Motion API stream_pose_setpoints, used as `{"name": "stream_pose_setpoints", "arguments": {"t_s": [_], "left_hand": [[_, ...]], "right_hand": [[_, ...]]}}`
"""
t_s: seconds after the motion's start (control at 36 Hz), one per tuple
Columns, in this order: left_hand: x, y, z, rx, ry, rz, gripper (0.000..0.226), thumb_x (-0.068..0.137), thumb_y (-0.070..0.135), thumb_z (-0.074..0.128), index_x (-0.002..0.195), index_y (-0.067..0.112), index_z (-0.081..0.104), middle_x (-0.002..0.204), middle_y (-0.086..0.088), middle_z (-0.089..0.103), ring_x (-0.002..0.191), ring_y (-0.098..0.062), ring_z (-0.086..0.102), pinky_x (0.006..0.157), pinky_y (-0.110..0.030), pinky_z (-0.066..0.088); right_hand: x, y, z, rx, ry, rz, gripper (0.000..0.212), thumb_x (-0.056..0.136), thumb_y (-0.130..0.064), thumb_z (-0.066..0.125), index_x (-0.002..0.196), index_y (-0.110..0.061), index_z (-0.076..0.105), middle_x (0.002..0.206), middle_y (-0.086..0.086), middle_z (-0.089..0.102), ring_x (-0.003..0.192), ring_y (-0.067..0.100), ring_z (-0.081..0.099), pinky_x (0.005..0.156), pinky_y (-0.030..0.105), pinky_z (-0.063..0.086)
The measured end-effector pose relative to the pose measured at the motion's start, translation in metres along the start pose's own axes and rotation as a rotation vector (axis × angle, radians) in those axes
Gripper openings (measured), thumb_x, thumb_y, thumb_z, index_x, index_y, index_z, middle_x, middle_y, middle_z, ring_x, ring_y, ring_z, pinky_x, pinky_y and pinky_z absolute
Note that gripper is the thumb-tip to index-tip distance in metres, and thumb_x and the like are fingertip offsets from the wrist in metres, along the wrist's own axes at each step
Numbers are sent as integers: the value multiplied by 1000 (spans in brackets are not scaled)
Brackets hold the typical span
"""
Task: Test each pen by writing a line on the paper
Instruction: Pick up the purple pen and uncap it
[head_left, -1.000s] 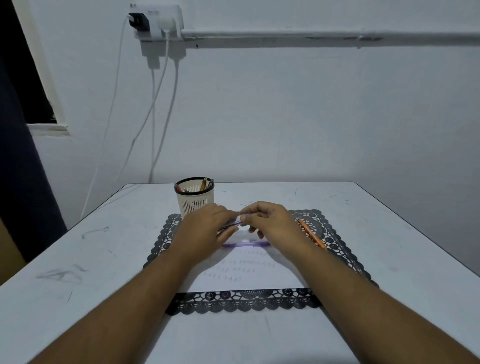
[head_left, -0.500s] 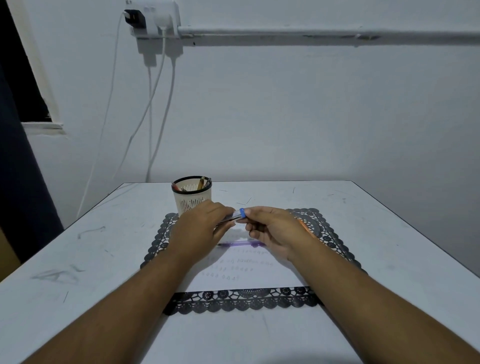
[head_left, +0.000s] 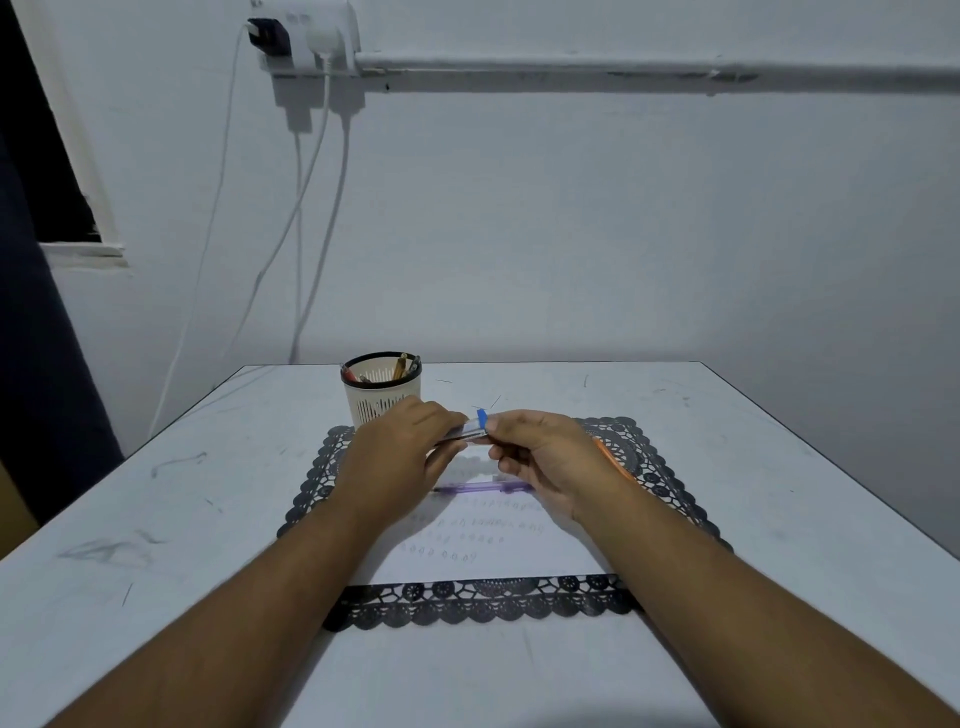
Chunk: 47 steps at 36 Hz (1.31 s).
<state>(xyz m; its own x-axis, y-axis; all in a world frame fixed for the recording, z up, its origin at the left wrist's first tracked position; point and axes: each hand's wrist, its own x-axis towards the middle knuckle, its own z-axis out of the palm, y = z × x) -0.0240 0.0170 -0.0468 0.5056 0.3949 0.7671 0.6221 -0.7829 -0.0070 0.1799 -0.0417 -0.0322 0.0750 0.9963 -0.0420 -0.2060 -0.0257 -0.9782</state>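
Hovering over the paper (head_left: 488, 551), left hand (head_left: 400, 457) and right hand (head_left: 545, 457) both pinch one blue-capped pen (head_left: 470, 428).

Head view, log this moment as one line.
both hands hold blue-capped pen above paper | purple pen lies on paper | not writing

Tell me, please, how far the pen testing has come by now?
Done: the paper already bears several rows of small marks, and a purple pen and an orange pen lie beside them. In hand: both hands, left hand and right hand, hold a blue-capped pen above the paper. Left: the pens in the cup.
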Motion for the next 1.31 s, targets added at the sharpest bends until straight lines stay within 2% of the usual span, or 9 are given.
{"name": "stream_pose_setpoints", "arguments": {"t_s": [0.14, 0.42, 0.5, 0.64, 0.72, 0.86, 1.03, 1.17, 1.31], "left_hand": [[0, 2, -3, 27, 1, -4, 18, 91, 30, 74, 107, 22, 75, 94, 9, 71, 86, -16, 61, 60, -35, 52], [2, 4, -5, 75, 46, 25, 18, 92, 30, 73, 108, 21, 76, 92, 8, 71, 84, -18, 62, 58, -30, 46], [2, 6, -7, 28, 41, 23, 27, 97, 37, 64, 118, 22, 72, 96, 7, 71, 87, -17, 62, 61, -31, 50], [3, 10, -12, -217, -25, -154, 41, 92, 37, 73, 129, 33, 56, 100, 12, 66, 89, -7, 61, 73, -27, 50], [4, 9, -13, -333, -47, -218, 37, 91, 35, 76, 124, 30, 62, 100, 18, 63, 91, 0, 60, 77, -19, 49], [6, 9, -12, -407, -48, -219, 17, 91, 25, 77, 104, 27, 65, 96, 19, 66, 89, -1, 62, 73, -13, 44], [5, 9, -10, -452, -51, -234, 17, 92, 24, 77, 104, 24, 66, 95, 18, 68, 87, -5, 64, 72, -18, 49], [5, 12, -11, -511, -32, -269, 18, 91, 24, 77, 99, 27, 61, 86, 17, 65, 76, -8, 61, 62, -15, 44], [6, 13, -10, -570, -5, -267, 19, 90, 33, 75, 100, 24, 61, 92, 16, 66, 68, -20, 59, 59, -34, 48]], "right_hand": [[0, 2, 2, -47, 48, -25, 9, 94, -13, 76, 96, -4, 79, 94, 17, 79, 60, 15, 57, 65, 31, 49], [-2, 0, 4, -88, 51, -33, 11, 97, -11, 73, 102, -2, 78, 95, 15, 79, 60, 14, 58, 66, 32, 52], [-2, 3, 5, -57, 43, 3, 13, 97, -11, 72, 102, -1, 78, 96, 17, 79, 57, 15, 57, 64, 33, 50], [-2, 4, 6, 57, -11, 76, 13, 97, -9, 71, 104, 2, 75, 93, 18, 77, 57, 15, 57, 66, 31, 48], [-4, 1, 8, 88, -23, 105, 11, 98, -8, 70, 103, -1, 75, 91, 16, 77, 58, 14, 57, 68, 30, 49], [-4, 1, 10, 122, -29, 139, 9, 98, -10, 70, 99, -3, 76, 76, 10, 71, 54, 12, 57, 68, 27, 48], [-3, 1, 9, 155, -20, 170, 7, 96, -9, 72, 99, -4, 77, 76, 11, 71, 55, 13, 59, 72, 28, 51], [-5, 0, 10, 193, -38, 181, 7, 97, -5, 70, 102, -3, 75, 82, 11, 75, 56, 11, 61, 75, 27, 52], [-7, -1, 11, 213, -43, 195, 12, 98, -4, 68, 108, -1, 72, 86, 11, 77, 57, 10, 62, 74, 25, 53]]}}
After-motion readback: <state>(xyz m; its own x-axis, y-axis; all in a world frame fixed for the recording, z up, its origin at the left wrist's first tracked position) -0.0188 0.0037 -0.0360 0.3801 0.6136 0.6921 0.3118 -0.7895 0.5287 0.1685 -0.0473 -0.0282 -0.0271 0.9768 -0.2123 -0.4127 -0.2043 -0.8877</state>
